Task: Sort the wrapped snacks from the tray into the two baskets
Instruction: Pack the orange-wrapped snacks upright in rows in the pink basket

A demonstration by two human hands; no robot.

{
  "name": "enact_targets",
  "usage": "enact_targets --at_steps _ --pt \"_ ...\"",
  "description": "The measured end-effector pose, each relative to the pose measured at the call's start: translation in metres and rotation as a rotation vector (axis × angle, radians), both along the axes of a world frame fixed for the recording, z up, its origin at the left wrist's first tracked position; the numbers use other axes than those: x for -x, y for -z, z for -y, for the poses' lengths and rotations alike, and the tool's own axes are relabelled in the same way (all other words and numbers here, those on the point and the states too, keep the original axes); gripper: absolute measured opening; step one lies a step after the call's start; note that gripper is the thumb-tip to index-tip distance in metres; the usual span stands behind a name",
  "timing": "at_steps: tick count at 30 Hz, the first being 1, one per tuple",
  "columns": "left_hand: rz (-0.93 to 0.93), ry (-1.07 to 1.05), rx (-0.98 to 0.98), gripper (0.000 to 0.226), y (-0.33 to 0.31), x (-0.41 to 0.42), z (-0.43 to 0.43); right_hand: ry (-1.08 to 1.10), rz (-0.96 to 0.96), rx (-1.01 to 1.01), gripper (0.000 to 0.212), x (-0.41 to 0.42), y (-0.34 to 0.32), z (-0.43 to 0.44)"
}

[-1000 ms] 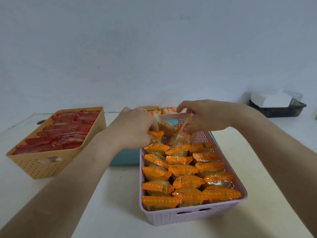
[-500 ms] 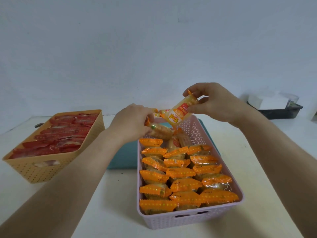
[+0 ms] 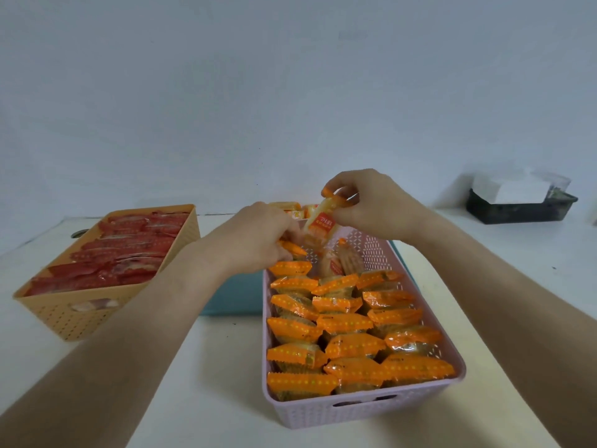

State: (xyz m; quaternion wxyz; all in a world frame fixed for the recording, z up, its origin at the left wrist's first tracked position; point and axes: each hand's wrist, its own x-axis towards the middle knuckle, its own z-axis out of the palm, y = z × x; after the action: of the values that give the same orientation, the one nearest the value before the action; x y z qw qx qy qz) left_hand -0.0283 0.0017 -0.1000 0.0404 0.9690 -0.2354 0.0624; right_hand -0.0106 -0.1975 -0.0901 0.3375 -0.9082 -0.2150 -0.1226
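Note:
A pink basket in front of me holds several rows of orange-wrapped snacks. My right hand pinches the top end of one orange snack, which hangs upright over the basket's far end. My left hand is at the basket's far left corner, its fingers curled on another orange snack. An orange-tan basket at the left is filled with red-wrapped snacks. A teal tray lies behind the pink basket, with a few snacks showing beyond my hands.
A dark bin with white packets stands at the back right against the wall. The white table top lies bare between the two baskets and to the right of the pink one.
My right hand has lowered its snack from a slant to hanging upright over the basket's far end. My left hand stayed at the far left corner, still on its snack.

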Motion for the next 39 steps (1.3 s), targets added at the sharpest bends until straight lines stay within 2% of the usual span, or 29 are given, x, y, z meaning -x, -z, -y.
enact_targets --at_steps 2,5,8,10,13,16,17,19,22,24,28,30,34,37,39 --pt "-0.073 0.029 0.006 0.020 -0.001 0.001 0.001 -0.033 -0.007 0.064 0.029 0.000 0.002 -0.007" --pt "-0.110 0.033 0.091 0.022 -0.001 0.004 -0.001 -0.060 0.004 0.092 0.027 -0.003 0.007 -0.018" --pt "0.037 -0.034 0.304 0.011 0.003 0.003 -0.003 -0.059 0.011 0.129 0.030 -0.007 0.015 -0.026" --pt "0.089 -0.057 0.390 0.018 0.005 0.001 -0.001 -0.063 0.015 0.131 0.031 -0.010 0.019 -0.029" --pt "0.068 -0.059 0.349 0.036 0.009 -0.005 0.004 -0.084 -0.054 0.057 0.037 -0.010 0.020 -0.028" --pt "0.116 -0.070 0.210 0.036 0.013 -0.012 0.006 -0.084 -0.117 -0.028 0.032 -0.010 0.017 -0.020" --pt "0.130 -0.069 0.192 0.037 0.014 -0.013 0.005 -0.065 -0.089 0.023 0.026 -0.011 0.014 -0.015" --pt "0.150 -0.058 0.175 0.039 0.015 -0.013 0.004 -0.090 -0.063 0.276 0.023 -0.012 0.008 -0.009" --pt "0.162 -0.067 0.187 0.038 0.014 -0.013 0.003 -0.276 -0.255 0.617 0.048 -0.006 0.006 -0.015" --pt "0.164 -0.078 0.217 0.037 0.012 -0.012 0.001 -0.324 -0.318 0.792 0.056 -0.003 0.009 -0.021" --pt "0.141 -0.063 0.268 0.035 0.011 -0.011 -0.004 -0.283 -0.286 1.000 0.037 -0.006 0.021 -0.028" --pt "0.123 -0.052 0.272 0.035 0.012 -0.011 -0.005 -0.264 -0.234 1.044 0.035 -0.007 0.022 -0.030" --pt "0.108 -0.051 0.277 0.034 0.012 -0.012 -0.005 -0.299 -0.150 1.008 0.039 -0.006 0.015 -0.025" --pt "0.110 -0.053 0.295 0.034 0.011 -0.011 -0.005 -0.281 -0.093 0.832 0.024 -0.012 0.011 -0.014" --pt "0.108 -0.049 0.292 0.035 0.011 -0.011 -0.004 -0.236 -0.112 0.730 0.033 -0.013 0.004 -0.007"
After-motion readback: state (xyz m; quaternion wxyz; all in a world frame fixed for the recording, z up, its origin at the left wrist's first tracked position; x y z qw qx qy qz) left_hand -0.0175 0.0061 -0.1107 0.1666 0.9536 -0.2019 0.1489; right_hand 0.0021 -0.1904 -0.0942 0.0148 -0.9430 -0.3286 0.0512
